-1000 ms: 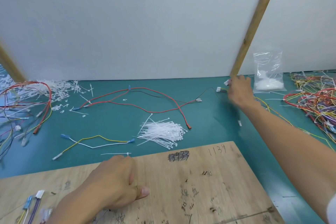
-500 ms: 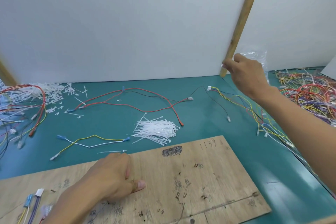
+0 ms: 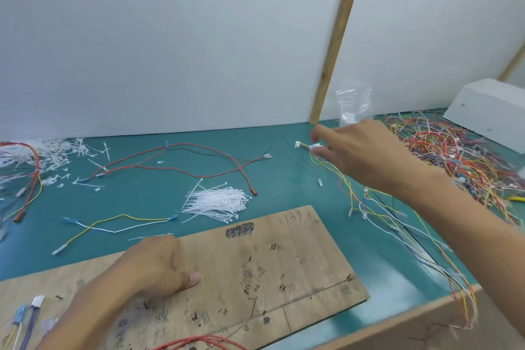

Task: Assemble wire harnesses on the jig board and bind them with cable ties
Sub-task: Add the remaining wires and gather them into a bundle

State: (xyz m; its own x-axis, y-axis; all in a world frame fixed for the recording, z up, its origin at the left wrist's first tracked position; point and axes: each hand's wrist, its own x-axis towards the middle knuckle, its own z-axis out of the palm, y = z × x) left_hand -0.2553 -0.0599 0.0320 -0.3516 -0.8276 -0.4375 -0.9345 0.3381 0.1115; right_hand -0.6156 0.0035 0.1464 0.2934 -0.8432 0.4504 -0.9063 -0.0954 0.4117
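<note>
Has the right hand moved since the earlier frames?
Yes. The right hand, pinching a connector, has dropped: its fingers were above the wooden post's foot half a second ago, now just below it.
</note>
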